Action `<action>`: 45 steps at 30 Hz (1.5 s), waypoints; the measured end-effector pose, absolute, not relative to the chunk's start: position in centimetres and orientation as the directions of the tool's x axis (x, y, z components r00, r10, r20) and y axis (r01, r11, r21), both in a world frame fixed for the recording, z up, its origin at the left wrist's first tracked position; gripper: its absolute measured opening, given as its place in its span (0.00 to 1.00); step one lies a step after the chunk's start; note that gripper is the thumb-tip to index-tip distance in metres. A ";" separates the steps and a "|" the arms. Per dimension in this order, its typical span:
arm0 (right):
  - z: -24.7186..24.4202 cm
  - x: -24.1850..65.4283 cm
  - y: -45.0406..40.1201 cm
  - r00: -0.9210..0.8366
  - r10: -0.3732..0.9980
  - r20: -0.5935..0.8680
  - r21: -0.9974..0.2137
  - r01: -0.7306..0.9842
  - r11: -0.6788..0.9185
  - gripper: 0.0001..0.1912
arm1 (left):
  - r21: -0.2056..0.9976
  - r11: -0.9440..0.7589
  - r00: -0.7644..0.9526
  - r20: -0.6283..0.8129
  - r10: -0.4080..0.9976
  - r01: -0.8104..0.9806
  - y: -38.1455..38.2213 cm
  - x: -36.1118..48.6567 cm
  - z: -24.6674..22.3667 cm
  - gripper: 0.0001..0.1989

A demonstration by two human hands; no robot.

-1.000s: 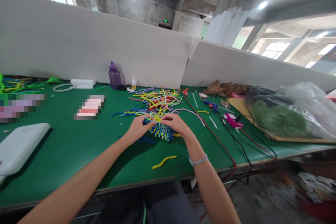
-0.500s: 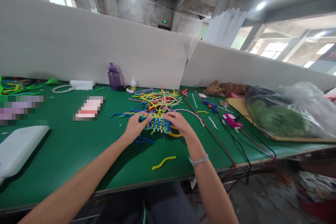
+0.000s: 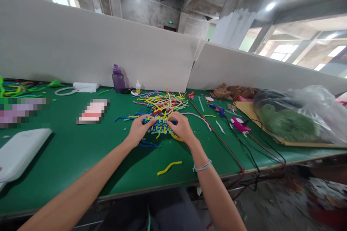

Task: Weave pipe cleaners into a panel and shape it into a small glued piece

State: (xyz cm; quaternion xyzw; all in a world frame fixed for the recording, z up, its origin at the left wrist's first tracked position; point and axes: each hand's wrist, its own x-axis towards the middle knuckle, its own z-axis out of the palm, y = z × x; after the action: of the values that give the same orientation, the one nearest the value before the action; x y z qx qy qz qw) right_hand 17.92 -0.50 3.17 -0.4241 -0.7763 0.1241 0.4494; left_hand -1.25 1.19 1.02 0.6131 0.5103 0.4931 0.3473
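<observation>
A small woven piece (image 3: 159, 126) of blue, yellow and pale fuzzy strands is held just above the green table, between my two hands. My left hand (image 3: 139, 130) is closed on its left end, thumb along the top edge. On the right part, my right hand (image 3: 180, 126) pinches the upper edge with thumb and fingers; the exact strand under the fingertips is hidden. Behind the weave spreads a heap of many-coloured fuzzy strands (image 3: 165, 101). Blue strands (image 3: 149, 144) lie below it, and a single yellow strand (image 3: 169, 168) rests nearer the table's front edge.
On the right are a blue glue gun (image 3: 217, 109), a magenta device (image 3: 240, 125) with red and black cables, and a clear bag of green yarn (image 3: 287, 121). A purple bottle (image 3: 118, 79) stands by the white partition. A white case (image 3: 24, 153) sits at left.
My right hand has shifted slightly left along the weave's upper edge, now covering more of its right end. My left hand stays nearly in place.
</observation>
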 end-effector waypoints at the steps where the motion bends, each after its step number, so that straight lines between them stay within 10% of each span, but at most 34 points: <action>1: 3.3 17.9 -0.5 -0.233 0.772 0.592 -0.579 0.543 0.608 0.05 | 0.939 -0.229 -0.017 0.242 0.970 0.258 1.2 -1.2 1.0 0.21; 24: 3.0 17.9 0.2 -0.122 0.950 0.286 -0.885 0.346 0.311 0.09 | 0.928 -0.243 0.032 0.244 0.969 0.281 0.8 -1.2 1.4 0.19; 45: 2.6 18.5 0.6 -0.073 0.875 0.478 -0.783 0.417 0.462 0.05 | 0.949 -0.228 -0.010 0.236 0.972 0.219 1.2 -1.4 0.8 0.20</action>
State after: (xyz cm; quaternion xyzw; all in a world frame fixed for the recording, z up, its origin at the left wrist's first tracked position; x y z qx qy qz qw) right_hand 18.55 0.59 2.63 -0.4646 -0.6952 0.2304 0.4977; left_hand -1.38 1.19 0.84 0.5977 0.4980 0.5069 0.3712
